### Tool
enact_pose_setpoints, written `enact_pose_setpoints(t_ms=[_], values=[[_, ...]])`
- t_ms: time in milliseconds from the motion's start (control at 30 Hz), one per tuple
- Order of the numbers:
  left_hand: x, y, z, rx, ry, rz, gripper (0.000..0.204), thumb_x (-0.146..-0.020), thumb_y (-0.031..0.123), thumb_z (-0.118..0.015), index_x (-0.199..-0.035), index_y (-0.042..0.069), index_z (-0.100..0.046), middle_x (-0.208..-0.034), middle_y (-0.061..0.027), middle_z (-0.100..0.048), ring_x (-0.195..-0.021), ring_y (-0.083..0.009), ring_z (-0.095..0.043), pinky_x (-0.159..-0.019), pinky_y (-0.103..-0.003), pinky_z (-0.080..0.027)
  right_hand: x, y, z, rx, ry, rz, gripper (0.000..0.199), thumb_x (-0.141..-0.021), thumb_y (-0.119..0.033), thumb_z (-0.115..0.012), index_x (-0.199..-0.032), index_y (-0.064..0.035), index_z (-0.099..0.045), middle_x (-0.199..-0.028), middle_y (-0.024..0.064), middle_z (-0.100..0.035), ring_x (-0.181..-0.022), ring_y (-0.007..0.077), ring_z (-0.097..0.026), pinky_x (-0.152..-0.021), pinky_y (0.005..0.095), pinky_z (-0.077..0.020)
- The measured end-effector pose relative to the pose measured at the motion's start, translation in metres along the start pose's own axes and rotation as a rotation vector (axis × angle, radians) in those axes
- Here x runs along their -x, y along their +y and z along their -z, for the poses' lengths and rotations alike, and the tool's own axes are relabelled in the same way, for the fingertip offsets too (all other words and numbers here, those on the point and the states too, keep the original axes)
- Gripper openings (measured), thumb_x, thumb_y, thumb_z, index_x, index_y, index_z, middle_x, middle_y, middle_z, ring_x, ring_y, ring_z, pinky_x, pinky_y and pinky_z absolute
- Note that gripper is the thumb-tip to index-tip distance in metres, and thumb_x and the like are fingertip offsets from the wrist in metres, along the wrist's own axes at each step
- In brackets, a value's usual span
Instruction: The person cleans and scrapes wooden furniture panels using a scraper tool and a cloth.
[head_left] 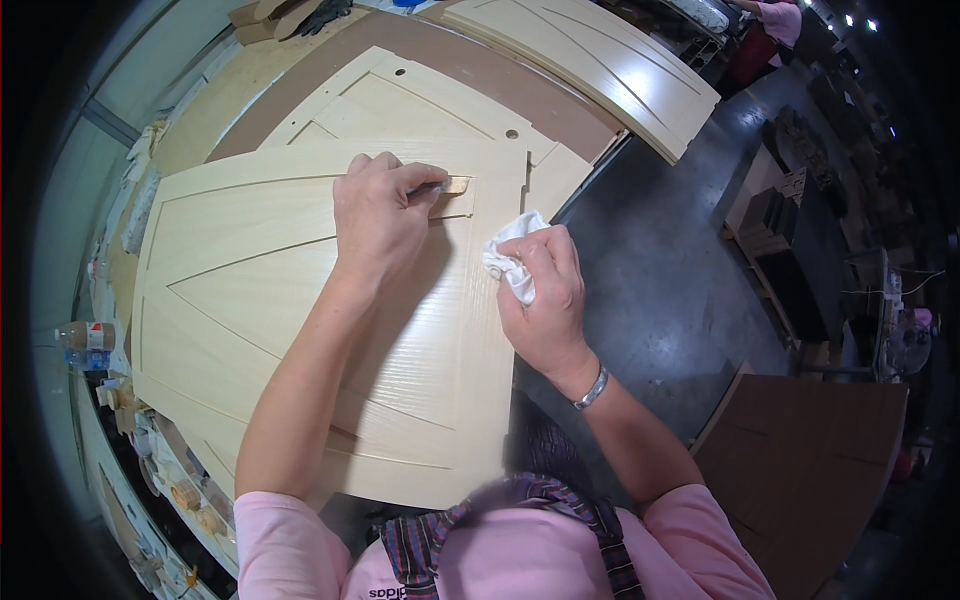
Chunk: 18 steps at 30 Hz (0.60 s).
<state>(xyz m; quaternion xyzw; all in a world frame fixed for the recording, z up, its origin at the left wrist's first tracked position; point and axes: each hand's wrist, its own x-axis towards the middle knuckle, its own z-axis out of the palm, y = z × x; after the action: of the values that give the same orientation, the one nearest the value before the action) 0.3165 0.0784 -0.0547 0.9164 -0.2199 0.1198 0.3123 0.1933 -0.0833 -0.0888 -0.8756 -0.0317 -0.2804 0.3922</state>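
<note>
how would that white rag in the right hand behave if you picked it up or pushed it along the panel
Probably floppy: the white rag is bunched and creased inside the right hand, holding no shape of its own. Likely light, since it sits in a loose hold. Pushed over the pale wood-grain door panel, it would most likely crumple or drag rather than roll.

Single view, head-worn fisheye, looking steeply down and forward from above person's chest. Close range: pale wood door panel (pixel 300 330) fills centre-left, forearms entering from lower edge, left hand (pixel 375 225) and right hand (pixel 545 290) near frame middle. Straight edges bow toward rim; corners black. Right side reaches dark floor (pixel 660 270), workshop beyond. No second view to overlap.
</note>
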Motion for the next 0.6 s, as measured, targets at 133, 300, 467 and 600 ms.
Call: enact_pose_setpoints(t_ms=[133,300,467,600], values=[[0.002,-0.004,-0.005,0.004,0.05,-0.088,0.024,-0.078,0.005,-0.077,-0.1,0.015,-0.082,-0.075,-0.0046,-0.061,-0.08,-0.0231,-0.054,-0.075,-0.037,-0.047,0.0,-0.001,0.0,0.007,-0.001,0.006,0.035,-0.068,0.004,-0.071,-0.101,-0.0059,-0.065,-0.103,0.013,-0.054,-0.099,0.0364,-0.056,-0.082,0.0437,-0.05],[0.001,-0.001,-0.005,-0.029,0.08,-0.11,0.023,-0.077,0.005,-0.078,-0.098,0.014,-0.082,-0.075,-0.0042,-0.061,-0.081,-0.0234,-0.054,-0.075,-0.037,-0.047,0.0,0.0,0.0,0.006,-0.002,0.009,0.035,-0.068,0.004,-0.071,-0.102,-0.0058,-0.065,-0.103,0.0131,-0.054,-0.099,0.0367,-0.056,-0.082,0.044,-0.05],[0.003,-0.008,-0.001,-0.06,0.103,-0.134,0.025,-0.079,0.005,-0.077,-0.102,0.014,-0.081,-0.078,-0.0044,-0.062,-0.081,-0.0231,-0.053,-0.075,-0.036,-0.047,-0.001,-0.001,0.001,0.011,-0.007,0.008,0.035,-0.069,0.004,-0.07,-0.102,-0.0063,-0.064,-0.104,0.0129,-0.053,-0.1,0.0366,-0.056,-0.082,0.0439,-0.0498],[0.012,-0.043,0.009,0.342,0.121,0.095,0.025,-0.089,0.001,-0.07,-0.113,0.007,-0.077,-0.089,-0.002,-0.063,-0.088,-0.0126,-0.055,-0.076,-0.027,-0.047,-0.024,0.013,0.014,-0.035,-0.025,0.057,0.024,-0.074,0.008,-0.063,-0.096,0.0005,-0.067,-0.093,0.0151,-0.058,-0.085,0.0326,-0.062,-0.079,0.0374,-0.0513]])
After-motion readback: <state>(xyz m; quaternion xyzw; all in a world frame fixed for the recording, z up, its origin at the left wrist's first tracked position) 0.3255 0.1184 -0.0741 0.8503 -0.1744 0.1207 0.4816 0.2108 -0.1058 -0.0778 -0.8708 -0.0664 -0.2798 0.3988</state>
